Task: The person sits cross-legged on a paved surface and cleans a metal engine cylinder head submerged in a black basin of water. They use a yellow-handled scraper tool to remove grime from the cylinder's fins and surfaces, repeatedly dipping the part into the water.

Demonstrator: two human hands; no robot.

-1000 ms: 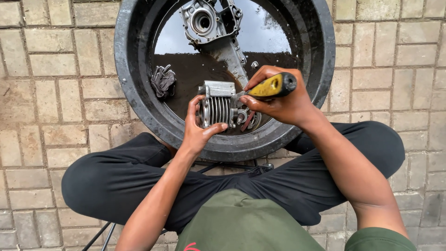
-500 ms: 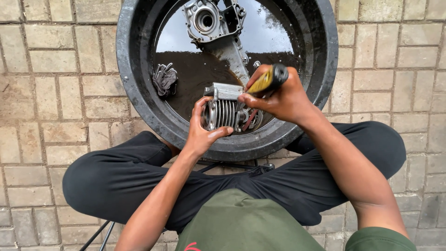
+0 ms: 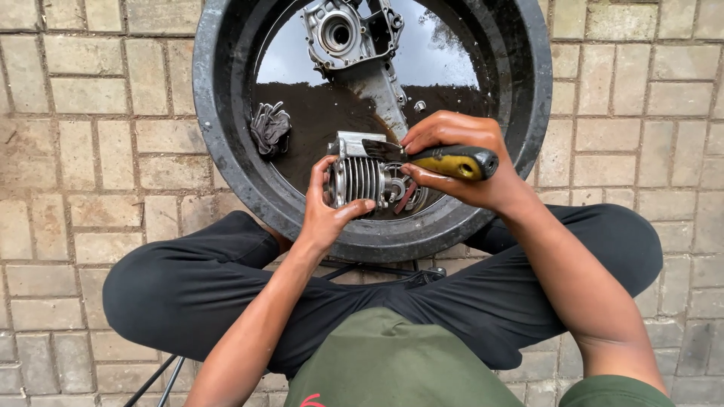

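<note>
A seated person's left hand (image 3: pixel 326 212) grips a finned metal engine part (image 3: pixel 360 176) over the near edge of a black tub (image 3: pixel 226 158) of dark liquid. The right hand (image 3: pixel 460 167) closes around a yellow-handled scraper (image 3: pixel 445 160), its blade on the part's top. Scraping appears underway; steady, flat strokes seem needed next.

Basin rim (image 3: pixel 226 162) walls in the work on all sides. Engine casing (image 3: pixel 354 45) blocks the far half; crumpled rag (image 3: pixel 269 126) sits left. Open dark liquid (image 3: pixel 317 113) lies between them.
</note>
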